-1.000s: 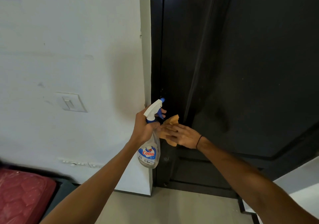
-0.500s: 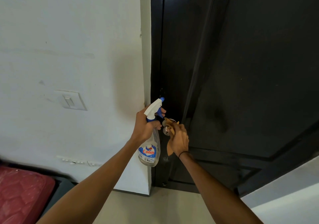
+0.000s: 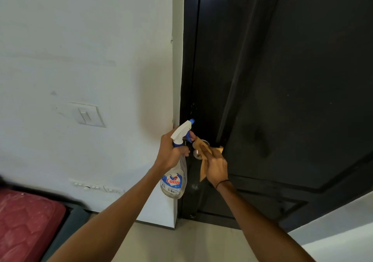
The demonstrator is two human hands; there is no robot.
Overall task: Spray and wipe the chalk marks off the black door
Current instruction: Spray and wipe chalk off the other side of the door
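The black door (image 3: pixel 292 80) fills the right half of the view, and I see no chalk marks on it. My left hand (image 3: pixel 171 152) grips the neck of a clear spray bottle (image 3: pixel 174 181) with a white and blue trigger head, held just left of the door's edge. My right hand (image 3: pixel 216 167) holds an orange cloth (image 3: pixel 203 171) against the round metal door knob (image 3: pixel 196 153), which is partly hidden by the cloth and my fingers. A dark smear shows on the door panel to the right of the knob.
A white wall (image 3: pixel 90 60) with a light switch (image 3: pixel 87 115) lies to the left of the door frame. A red cushion (image 3: pixel 26 227) sits at the lower left. Pale floor (image 3: pixel 191 245) runs below the door.
My right hand has turned from flat on the door edge to gripping the cloth around the knob. The door has swung slightly. The left hand and bottle have hardly moved.
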